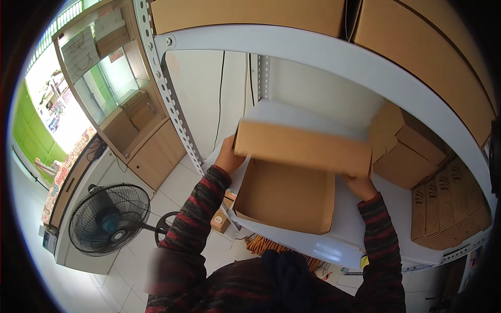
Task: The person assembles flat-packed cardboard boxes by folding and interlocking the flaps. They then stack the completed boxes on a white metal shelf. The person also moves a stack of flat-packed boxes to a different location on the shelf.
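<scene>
An open, shallow cardboard box [284,194] rests on the grey metal shelf, and its inside shows only bare brown board. Over its far side a cardboard lid [302,147] is raised and tilted, slightly smeared by motion. Whether the lid is joined to the box at the back cannot be seen. My left hand [229,155] grips the lid's left end, its fingers partly hidden behind the board. At the lid's right end, my right hand [361,185] is closed on the lower corner.
Folded cardboard boxes [409,148] and a stack of flattened cartons [451,203] occupy the shelf's right end. Larger cartons [250,15] sit on the shelf above, behind a metal beam [292,39]. A black fan [109,219] and a wooden cabinet [156,156] stand to the left.
</scene>
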Demonstrator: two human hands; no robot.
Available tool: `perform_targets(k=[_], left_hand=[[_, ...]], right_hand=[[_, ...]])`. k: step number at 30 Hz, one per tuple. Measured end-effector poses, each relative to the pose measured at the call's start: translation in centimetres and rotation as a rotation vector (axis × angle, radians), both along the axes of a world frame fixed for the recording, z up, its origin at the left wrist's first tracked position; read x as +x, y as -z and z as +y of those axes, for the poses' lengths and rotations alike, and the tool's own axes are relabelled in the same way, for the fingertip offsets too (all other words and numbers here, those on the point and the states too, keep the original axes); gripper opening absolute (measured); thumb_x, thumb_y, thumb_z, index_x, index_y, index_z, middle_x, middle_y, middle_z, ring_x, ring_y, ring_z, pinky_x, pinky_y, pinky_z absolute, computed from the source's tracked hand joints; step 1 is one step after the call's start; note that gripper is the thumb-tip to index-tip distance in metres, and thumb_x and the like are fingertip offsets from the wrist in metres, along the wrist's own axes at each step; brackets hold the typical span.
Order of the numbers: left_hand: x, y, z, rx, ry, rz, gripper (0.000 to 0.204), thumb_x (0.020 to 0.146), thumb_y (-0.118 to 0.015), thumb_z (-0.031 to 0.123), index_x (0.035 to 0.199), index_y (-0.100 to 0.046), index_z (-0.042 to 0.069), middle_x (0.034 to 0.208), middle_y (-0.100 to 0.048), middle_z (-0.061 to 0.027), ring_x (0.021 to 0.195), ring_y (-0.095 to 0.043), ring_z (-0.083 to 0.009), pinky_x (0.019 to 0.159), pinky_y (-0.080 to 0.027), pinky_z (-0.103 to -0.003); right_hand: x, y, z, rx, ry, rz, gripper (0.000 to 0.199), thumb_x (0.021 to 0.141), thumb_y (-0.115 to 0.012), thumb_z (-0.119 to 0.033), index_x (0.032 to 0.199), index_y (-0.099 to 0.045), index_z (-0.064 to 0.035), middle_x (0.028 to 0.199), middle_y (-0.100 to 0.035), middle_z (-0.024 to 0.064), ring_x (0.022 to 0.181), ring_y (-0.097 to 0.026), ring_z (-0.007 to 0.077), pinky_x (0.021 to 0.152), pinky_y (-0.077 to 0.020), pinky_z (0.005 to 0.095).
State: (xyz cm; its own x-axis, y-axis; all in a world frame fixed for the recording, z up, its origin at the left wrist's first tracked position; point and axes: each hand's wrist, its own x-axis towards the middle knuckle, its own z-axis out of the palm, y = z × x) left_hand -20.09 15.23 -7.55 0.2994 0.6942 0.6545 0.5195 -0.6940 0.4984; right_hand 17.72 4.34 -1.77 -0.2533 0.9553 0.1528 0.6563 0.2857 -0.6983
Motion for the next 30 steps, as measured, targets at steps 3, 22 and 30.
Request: perform_targets(k=[3, 22, 30], left_hand=[[1.4, -3.4, -3.8, -0.566, 0.326, -0.487, 0.023, 0.084, -0.061, 0.003, 0.106, -0.057, -0.002, 0.114, -0.062, -0.018, 0.102, -0.062, -0.0189, 0.086, -0.049, -0.031], [2.0, -1.8, -17.0, -0.793, 0.415, -0.719, 0.064, 0.095, -0.047, 0.024, 0.147, -0.017, -0.002, 0.149, -0.027, -0.0169, 0.14, -0.023, -0.026, 0.114, -0.017, -0.037], [2.4, -2.0, -17.0, -0.752, 0.397, -0.829, 0.06, 0.098, -0.04, 0.029, 0.146, -0.019, -0.002, 0.151, -0.024, -0.0178, 0.141, -0.021, -0.0272, 0.114, -0.019, -0.037]], right_hand=[[-1.5, -0.8, -0.4, 0.115, -0.091, 0.091, 0.054, 0.083, -0.054, 0.007, 0.134, -0.042, -0.0036, 0.135, -0.049, 0.0161, 0.124, -0.049, 0.0294, 0.103, -0.038, 0.0343], [-8.7, -1.4, -11.4, -0.029, 0.21, 0.506, 0.093, 0.078, -0.056, -0.067, 0.141, -0.036, -0.0013, 0.145, -0.033, 0.021, 0.135, -0.032, 0.0295, 0.11, -0.024, 0.0411], [-8.4, -0.6, -11.0, 0.243, 0.039, 0.272, 0.096, 0.063, -0.083, -0.049, 0.136, -0.04, -0.0044, 0.149, -0.027, 0.0237, 0.136, -0.032, 0.0347, 0.106, -0.033, 0.0434]])
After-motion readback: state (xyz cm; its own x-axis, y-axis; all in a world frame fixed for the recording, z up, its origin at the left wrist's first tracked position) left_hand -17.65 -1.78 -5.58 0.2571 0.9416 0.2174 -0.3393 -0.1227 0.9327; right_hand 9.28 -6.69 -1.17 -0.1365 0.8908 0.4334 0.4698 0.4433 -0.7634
